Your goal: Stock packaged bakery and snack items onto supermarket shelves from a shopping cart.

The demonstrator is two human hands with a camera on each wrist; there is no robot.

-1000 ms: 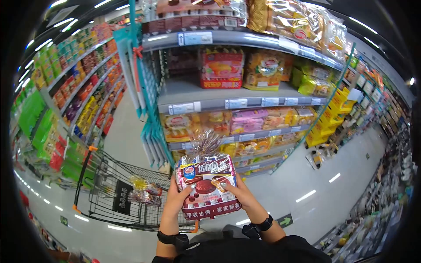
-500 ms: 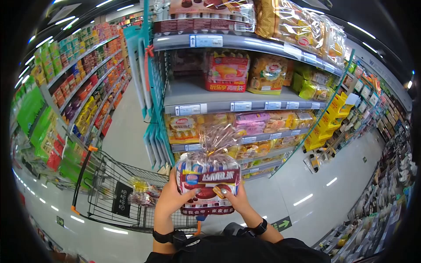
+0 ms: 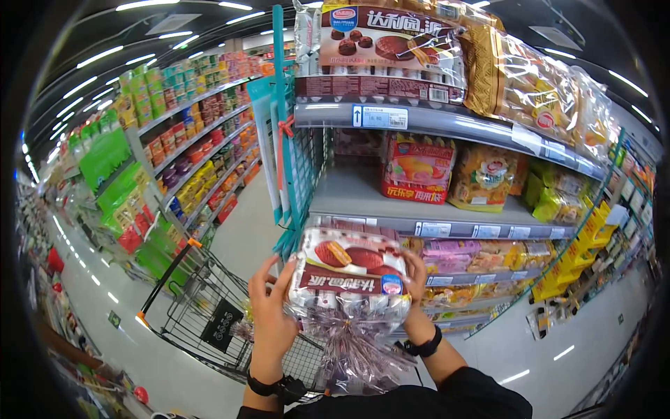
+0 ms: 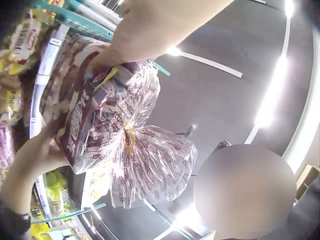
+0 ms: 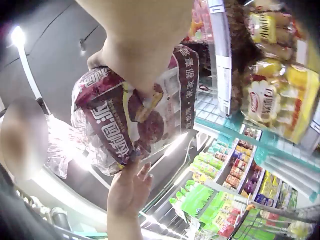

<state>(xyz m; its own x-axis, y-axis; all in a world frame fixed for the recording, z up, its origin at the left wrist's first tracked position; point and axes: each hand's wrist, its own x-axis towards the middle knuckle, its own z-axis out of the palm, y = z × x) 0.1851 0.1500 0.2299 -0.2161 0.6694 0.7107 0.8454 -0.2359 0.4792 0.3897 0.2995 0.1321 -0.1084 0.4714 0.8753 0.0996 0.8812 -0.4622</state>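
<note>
A clear bag of chocolate pies [image 3: 349, 269] with a red and white printed front is held between my two hands in front of the shelf. My left hand [image 3: 273, 318] grips its left side, and my right hand [image 3: 417, 283] grips the right side. The print appears upside down in the head view, and the gathered, tied end [image 3: 359, 349] points toward my body. A yellow tie [image 4: 129, 140] cinches that end in the left wrist view. Another bag of pies [image 3: 391, 49] with matching print stands on the top shelf ahead.
A shopping cart [image 3: 209, 307] stands at my left, partly behind my forearm. Shelves hold a red package [image 3: 419, 171] and bagged breads [image 3: 485, 178]. Price tags [image 3: 380, 117] line the grey shelf edges. Yellow racks [image 3: 572, 251] stand to the right; a stocked aisle [image 3: 202, 140] runs along the left.
The bag has been tipped over, so its tied end, which pointed up, now points toward my body. My hands have shifted to its sides. The head view has swung left.
</note>
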